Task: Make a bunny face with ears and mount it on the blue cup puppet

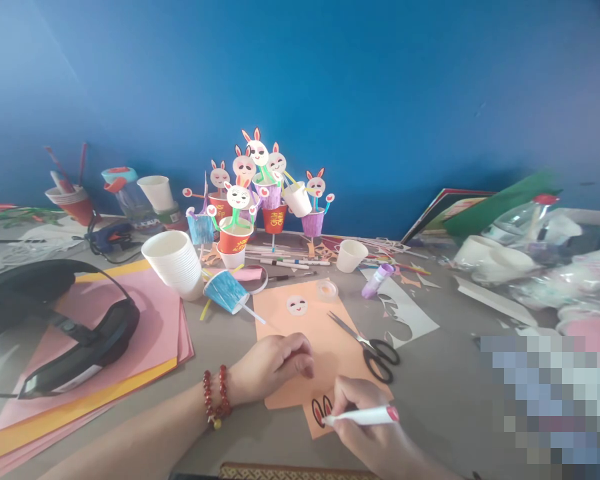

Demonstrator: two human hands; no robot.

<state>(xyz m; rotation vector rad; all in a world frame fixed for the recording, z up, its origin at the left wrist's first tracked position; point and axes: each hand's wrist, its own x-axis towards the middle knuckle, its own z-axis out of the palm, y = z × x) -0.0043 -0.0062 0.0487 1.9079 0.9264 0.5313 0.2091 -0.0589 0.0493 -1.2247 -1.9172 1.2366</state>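
- The right hand (363, 417) is closed around a white marker (367, 416), thumb and fingers pinched near its writing end; the red-ended back points out to the right.
- The marker's tip is at two black-outlined, red-centred ear shapes (317, 413) on a small orange piece (316, 430) by the near edge of the orange sheet (280, 393); whether it touches cannot be told.
- The left hand (275, 363) rests over that sheet, fingers curled inward and thumb close to them; nothing shows in its grip, but the inside of the curl is hidden.
- The left forearm reaches in from the lower left, with red beads (223, 390) at the wrist; the right comes from the lower right.
- Beyond the hands, a drawn face disc (297, 305) lies on the sheet, with black-handled scissors (366, 343) across its right edge.
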